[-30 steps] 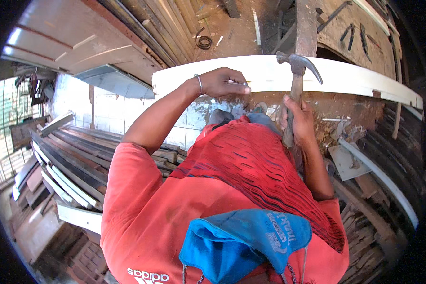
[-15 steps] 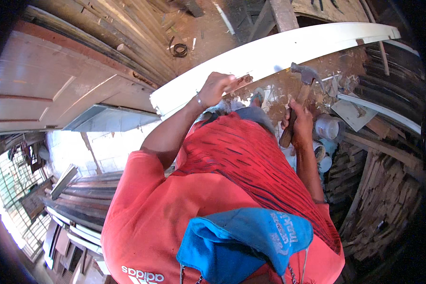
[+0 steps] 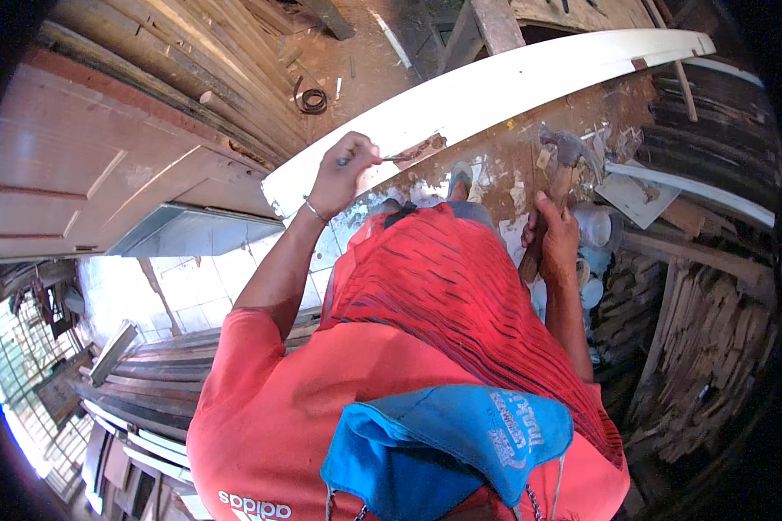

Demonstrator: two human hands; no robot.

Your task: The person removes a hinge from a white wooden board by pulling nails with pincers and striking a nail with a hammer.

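Workshop: timber everywhere, planks [image 3: 191, 52] stacked far left, cut boards [image 3: 704, 347] heaped at right, dusty floor beyond.
Workpiece: long white-painted board [image 3: 513, 82] runs from centre-left up to far right, with a patch of bare wood where the paint is gone.
Left hand: left hand [image 3: 343, 174] is up on the near edge of the board, fingers pinched tight round a thin metal tool [image 3: 382, 158], its tip at the bare patch; what tool exactly, too small to tell.
Right hand: right hand [image 3: 552, 234] is wrapped firmly round the wooden handle of a hammer [image 3: 560, 165], head up, just near of the board, not touching it.
Nearby: white tubs [image 3: 593, 230] just right of the hammer hand.
Foreground: red shirt, blue cloth [image 3: 447, 438] hanging at the chest.
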